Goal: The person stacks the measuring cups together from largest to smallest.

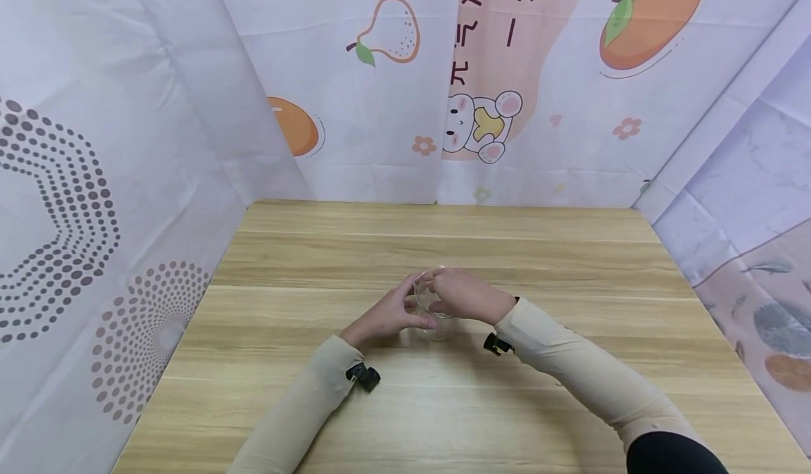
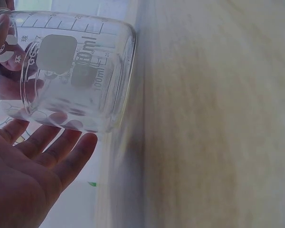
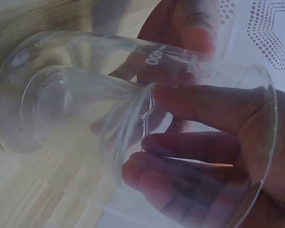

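A large clear glass beaker with white volume marks stands upright on the wooden table. Inside it is a smaller glass beaker, marked 100 ml in the left wrist view. My left hand cups the large beaker from the left, with the thumb on the near side and fingers on the far side. From above, my right hand reaches through the large beaker's mouth. Its thumb and fingers grip the small beaker at the rim. In the head view the hands hide most of both beakers.
The light wooden table extends around the beakers. Printed white curtains hang behind it and along both sides. A small dark wrist camera is strapped to the left forearm, another wrist camera to the right.
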`<action>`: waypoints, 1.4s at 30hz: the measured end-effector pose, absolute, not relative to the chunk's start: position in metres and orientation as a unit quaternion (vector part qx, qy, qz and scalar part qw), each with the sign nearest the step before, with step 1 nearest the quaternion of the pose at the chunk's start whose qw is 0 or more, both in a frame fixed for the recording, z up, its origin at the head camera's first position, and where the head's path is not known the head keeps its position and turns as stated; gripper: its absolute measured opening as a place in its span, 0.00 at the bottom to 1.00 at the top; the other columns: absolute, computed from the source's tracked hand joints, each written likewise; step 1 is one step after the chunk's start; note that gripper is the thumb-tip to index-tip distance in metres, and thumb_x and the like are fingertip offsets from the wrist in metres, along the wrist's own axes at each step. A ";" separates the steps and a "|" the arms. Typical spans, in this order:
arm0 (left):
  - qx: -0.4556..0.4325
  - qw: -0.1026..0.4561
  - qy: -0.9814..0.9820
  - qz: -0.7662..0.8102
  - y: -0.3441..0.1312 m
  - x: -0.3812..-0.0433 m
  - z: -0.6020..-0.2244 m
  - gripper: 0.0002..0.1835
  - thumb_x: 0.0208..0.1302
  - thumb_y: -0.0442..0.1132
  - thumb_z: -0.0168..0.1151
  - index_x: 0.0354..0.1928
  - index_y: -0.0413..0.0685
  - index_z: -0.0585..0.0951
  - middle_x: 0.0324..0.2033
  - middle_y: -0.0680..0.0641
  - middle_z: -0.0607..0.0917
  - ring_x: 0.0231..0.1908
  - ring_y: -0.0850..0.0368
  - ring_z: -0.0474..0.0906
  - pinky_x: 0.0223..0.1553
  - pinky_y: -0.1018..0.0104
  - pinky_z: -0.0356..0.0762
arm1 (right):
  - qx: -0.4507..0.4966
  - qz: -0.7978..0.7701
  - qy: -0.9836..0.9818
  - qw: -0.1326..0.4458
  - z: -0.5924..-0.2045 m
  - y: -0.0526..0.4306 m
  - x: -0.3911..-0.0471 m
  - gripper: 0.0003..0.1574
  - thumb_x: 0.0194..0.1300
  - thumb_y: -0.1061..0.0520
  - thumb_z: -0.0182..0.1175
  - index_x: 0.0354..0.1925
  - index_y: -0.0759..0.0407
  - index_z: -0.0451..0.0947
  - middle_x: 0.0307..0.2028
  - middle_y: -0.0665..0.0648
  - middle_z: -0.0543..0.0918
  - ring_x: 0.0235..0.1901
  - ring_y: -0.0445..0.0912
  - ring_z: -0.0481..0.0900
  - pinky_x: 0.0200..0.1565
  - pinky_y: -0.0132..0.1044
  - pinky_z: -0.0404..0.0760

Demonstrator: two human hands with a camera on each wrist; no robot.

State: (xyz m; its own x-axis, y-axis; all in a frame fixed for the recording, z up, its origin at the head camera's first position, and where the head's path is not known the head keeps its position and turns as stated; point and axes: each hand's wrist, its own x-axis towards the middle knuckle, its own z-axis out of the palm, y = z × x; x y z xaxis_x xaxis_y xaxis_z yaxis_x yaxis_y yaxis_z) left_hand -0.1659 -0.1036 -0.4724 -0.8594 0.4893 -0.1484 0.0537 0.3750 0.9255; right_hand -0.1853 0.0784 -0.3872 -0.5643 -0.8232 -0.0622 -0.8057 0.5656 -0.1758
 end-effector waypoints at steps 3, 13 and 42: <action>0.171 0.203 0.804 0.532 -0.103 -0.166 -0.472 0.50 0.58 0.44 0.72 0.76 0.65 0.50 0.72 0.45 0.63 0.66 0.35 0.67 0.65 0.44 0.70 | -0.447 -0.075 0.888 0.078 -0.385 0.079 -0.185 0.12 0.59 0.58 0.68 0.43 0.60 0.84 0.48 0.59 0.85 0.45 0.50 0.84 0.48 0.42 0.84; 0.179 0.202 0.798 0.539 -0.104 -0.165 -0.471 0.50 0.57 0.46 0.72 0.76 0.63 0.51 0.74 0.47 0.60 0.66 0.35 0.68 0.63 0.45 0.73 | -0.451 -0.131 0.881 0.057 -0.381 0.086 -0.188 0.13 0.63 0.57 0.65 0.46 0.59 0.85 0.40 0.58 0.86 0.37 0.47 0.83 0.41 0.36 0.84; 0.193 0.196 0.793 0.543 -0.105 -0.166 -0.473 0.53 0.54 0.53 0.73 0.75 0.65 0.50 0.73 0.51 0.61 0.70 0.43 0.63 0.67 0.46 0.69 | -0.424 -0.213 0.880 0.001 -0.374 0.097 -0.192 0.13 0.67 0.52 0.62 0.43 0.58 0.85 0.38 0.52 0.84 0.35 0.43 0.82 0.37 0.34 0.82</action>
